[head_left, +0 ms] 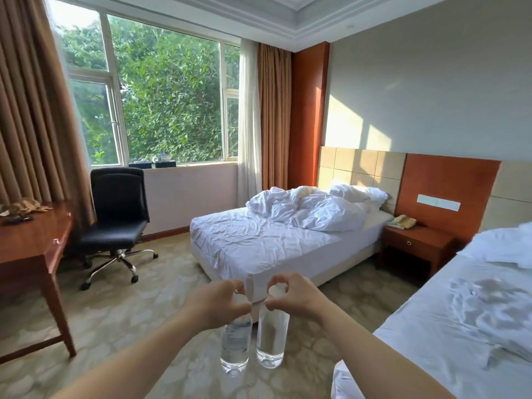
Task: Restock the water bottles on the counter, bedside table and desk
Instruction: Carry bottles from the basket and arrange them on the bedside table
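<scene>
My left hand (218, 302) grips the left bottle (235, 341) by its cap, and my right hand (293, 295) grips the right bottle (272, 338) likewise. Both hang upright, just beside each other, near me over the carpet (144, 306). The desk (31, 249) stands left, the bedside table (414, 246) far right.

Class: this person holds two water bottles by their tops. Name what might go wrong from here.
1. The left hand and right hand pinch only the tops, so the left bottle or right bottle may slip and fall.
2. The bottles hang close together and could knock.
3. A telephone takes up part of the bedside table, so a bottle set there might bump it.
</scene>
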Action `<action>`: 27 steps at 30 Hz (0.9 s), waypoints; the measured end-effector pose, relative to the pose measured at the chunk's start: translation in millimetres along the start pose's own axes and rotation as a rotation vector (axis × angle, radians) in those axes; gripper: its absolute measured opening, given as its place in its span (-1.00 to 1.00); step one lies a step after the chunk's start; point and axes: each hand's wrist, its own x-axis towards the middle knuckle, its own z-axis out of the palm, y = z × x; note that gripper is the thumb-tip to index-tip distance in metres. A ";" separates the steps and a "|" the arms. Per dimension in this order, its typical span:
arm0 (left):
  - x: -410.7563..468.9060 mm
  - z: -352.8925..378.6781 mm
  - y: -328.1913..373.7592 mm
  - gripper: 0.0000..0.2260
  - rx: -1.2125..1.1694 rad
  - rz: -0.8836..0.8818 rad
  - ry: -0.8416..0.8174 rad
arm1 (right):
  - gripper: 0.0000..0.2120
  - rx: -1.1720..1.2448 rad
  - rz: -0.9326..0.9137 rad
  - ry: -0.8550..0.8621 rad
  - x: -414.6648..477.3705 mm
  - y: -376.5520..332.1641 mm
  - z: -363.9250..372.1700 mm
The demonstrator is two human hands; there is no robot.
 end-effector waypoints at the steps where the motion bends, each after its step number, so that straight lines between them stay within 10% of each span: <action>1: 12.0 1.7 -3.4 -0.82 0.003 0.010 -0.001 | -0.86 -0.004 0.015 0.015 8.7 4.9 -1.0; 27: 333.6 70.1 60.7 -0.76 -0.022 0.033 -0.029 | -0.77 -0.123 0.174 0.018 235.2 186.3 -141.7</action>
